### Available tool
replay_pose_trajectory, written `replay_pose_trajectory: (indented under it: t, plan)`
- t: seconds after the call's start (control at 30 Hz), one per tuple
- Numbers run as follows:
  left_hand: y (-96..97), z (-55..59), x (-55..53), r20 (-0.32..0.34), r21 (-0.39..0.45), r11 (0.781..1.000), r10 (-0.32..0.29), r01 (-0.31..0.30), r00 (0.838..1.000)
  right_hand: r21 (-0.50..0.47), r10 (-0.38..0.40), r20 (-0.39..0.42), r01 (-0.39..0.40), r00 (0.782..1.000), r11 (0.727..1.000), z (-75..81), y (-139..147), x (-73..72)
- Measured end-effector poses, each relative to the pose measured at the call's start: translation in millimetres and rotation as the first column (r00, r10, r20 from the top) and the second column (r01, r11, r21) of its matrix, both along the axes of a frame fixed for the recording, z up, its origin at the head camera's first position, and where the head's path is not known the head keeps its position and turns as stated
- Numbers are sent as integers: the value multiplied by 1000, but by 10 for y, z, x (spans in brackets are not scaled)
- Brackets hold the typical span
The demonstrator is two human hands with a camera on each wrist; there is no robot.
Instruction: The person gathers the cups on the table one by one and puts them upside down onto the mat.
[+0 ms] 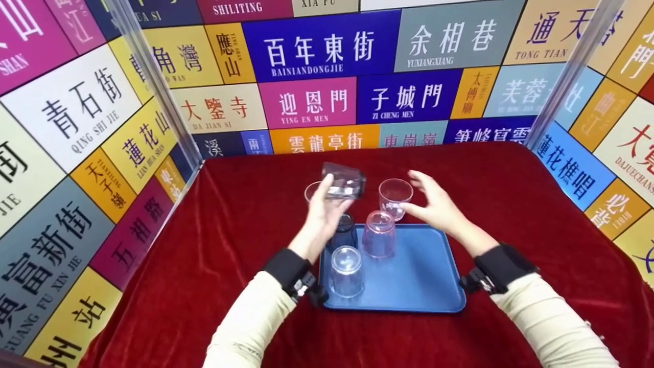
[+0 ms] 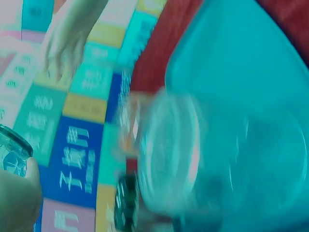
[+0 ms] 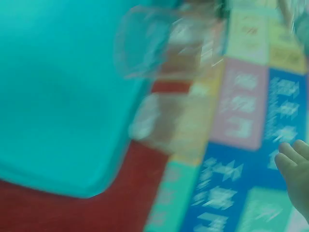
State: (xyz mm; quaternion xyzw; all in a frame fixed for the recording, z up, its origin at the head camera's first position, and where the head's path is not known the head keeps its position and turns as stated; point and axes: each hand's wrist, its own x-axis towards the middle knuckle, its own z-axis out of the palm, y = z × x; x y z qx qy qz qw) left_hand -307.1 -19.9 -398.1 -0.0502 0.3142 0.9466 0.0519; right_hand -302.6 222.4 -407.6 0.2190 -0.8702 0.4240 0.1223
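My left hand (image 1: 327,214) grips a dark grey glass (image 1: 347,183), tilted on its side in the air above the far left of the blue tray (image 1: 419,266). In the left wrist view, part of that glass (image 2: 14,152) shows at the left edge. My right hand (image 1: 439,207) has its fingers spread beside a clear glass (image 1: 396,193) behind the tray; the right wrist view shows a gap between them. Upside down on the tray stand a clear glass (image 1: 347,273), a pink glass (image 1: 379,237) and a dark glass (image 1: 346,232), partly hidden by my left wrist.
Another glass (image 1: 311,190) stands behind the tray on the left, mostly hidden by my left hand. A red cloth (image 1: 245,245) covers the table. Panels with printed signs (image 1: 327,46) surround it at the back and sides, with clear corner posts (image 1: 577,71).
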Motion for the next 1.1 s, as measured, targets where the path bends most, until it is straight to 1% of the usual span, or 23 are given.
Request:
replay_pose_trajectory:
  t: [0.07,0.13,0.23,0.33,0.47,0.6,0.7,0.77,0.83,0.9,0.97,1.03,1.1]
  plan:
    - [107,25,43,3,30,999,-41,41,999,42,37,-33,-36,999,998,118,-142,28]
    - [193,42,73,7,41,997,-68,68,998,90,75,-87,-67,993,994,213,-273,36]
    - [287,59,109,13,41,994,-100,99,995,154,125,-182,-97,975,983,297,-429,12]
    - [355,57,138,21,49,991,-123,122,992,182,146,-238,-103,960,978,300,-517,-19]
    - [389,37,153,19,58,988,-145,144,989,143,144,-239,-112,960,983,247,-559,-29]
    - [380,15,149,9,40,986,-164,164,986,107,150,-261,-126,953,986,201,-558,-32]
    - [375,2,154,15,26,985,-171,170,985,106,153,-297,-126,943,986,181,-547,-24]
    - [374,1,158,17,3,986,-168,168,986,109,151,-309,-123,939,986,184,-538,-10]
    - [375,9,167,19,-28,989,-146,147,989,109,145,-310,-116,940,987,193,-524,1]
    - [368,17,168,18,-62,991,-114,115,993,94,127,-285,-104,950,990,210,-496,8]
    - [347,24,160,15,-83,994,-72,73,997,70,88,-244,-73,966,995,230,-447,5]
    - [305,23,146,19,-82,996,-39,41,999,37,41,-183,-34,982,999,258,-371,-5]
    - [244,11,125,20,-72,997,-17,19,1000,32,-3,-127,8,992,999,288,-265,-30]
